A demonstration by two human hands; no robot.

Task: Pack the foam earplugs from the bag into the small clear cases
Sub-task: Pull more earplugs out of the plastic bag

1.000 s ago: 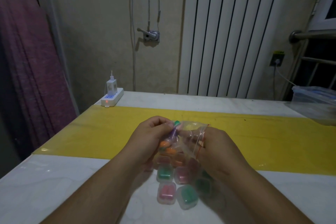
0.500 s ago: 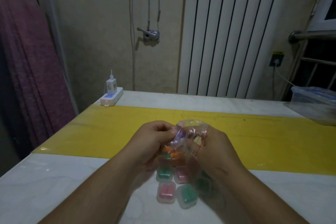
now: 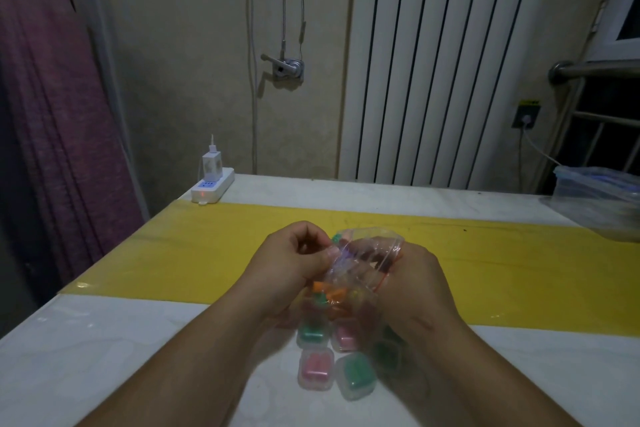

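Fingers of the left hand (image 3: pixel 294 274): curled in, with thumb and forefinger pinching the left edge of the clear zip bag (image 3: pixel 367 255) near its mouth.
Fingers of the right hand (image 3: pixel 417 288): bent round the bag's right side by the red zip line. They show only dimly through the plastic, so the exact grip cannot be told.
Bag: held upright between both hands above the table (image 3: pixel 104 340), its mouth uppermost and crumpled.
Foam earplugs (image 3: pixel 329 292): orange and green ones bunched in the lower part of the bag, below the pinching fingers and between the palms.
Small clear cases (image 3: pixel 316 369): lying on the table under and just nearer than the hands, close together. Pink or green shows through them, and some are partly hidden by the bag and wrists.
Yellow strip (image 3: pixel 207 246): runs across the table beyond the fingers.
Power strip (image 3: pixel 212 186): at the far left corner, well apart from the hands, with a charger plugged in.
Plastic container (image 3: pixel 595 198): at the far right edge.
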